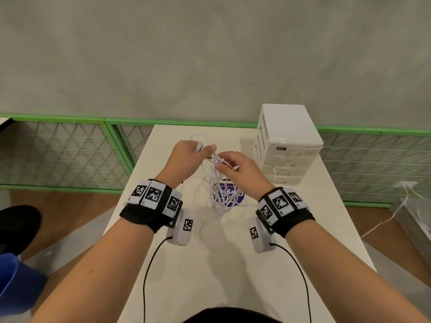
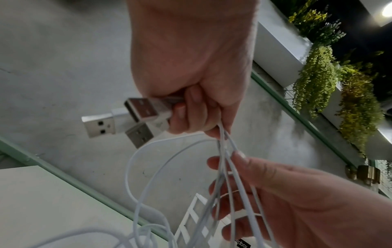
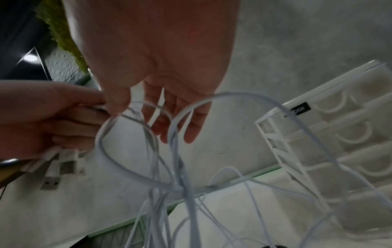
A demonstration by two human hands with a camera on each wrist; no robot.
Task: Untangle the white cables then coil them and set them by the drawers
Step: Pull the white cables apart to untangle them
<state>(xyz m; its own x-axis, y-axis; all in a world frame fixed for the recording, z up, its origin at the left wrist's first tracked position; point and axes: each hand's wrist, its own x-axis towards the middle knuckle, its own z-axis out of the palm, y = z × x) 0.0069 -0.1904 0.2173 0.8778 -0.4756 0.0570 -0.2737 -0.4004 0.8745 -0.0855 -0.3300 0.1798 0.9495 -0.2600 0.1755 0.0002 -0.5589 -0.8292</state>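
Both hands are raised above the white table [image 1: 233,276]. My left hand [image 1: 202,150] grips the plug ends of the white cables [image 1: 219,197] in a fist. In the left wrist view three USB plugs [image 2: 139,109] stick out of my left hand [image 2: 188,115]. The strands drop from that fist and pass between the spread, fairly straight fingers of my right hand [image 1: 222,164]. In the right wrist view, loops of cable [image 3: 127,151] hang in front of my right hand [image 3: 171,124]. The tangle trails down onto the table. The white drawers [image 1: 289,145] stand at the back right.
A round purple sticker [image 1: 233,195] lies on the table under the hanging cables. A green mesh fence [image 1: 65,148] runs behind and to both sides of the table. Another white cable [image 1: 391,217] lies on the floor at the right. A blue object [image 1: 16,283] is at the lower left.
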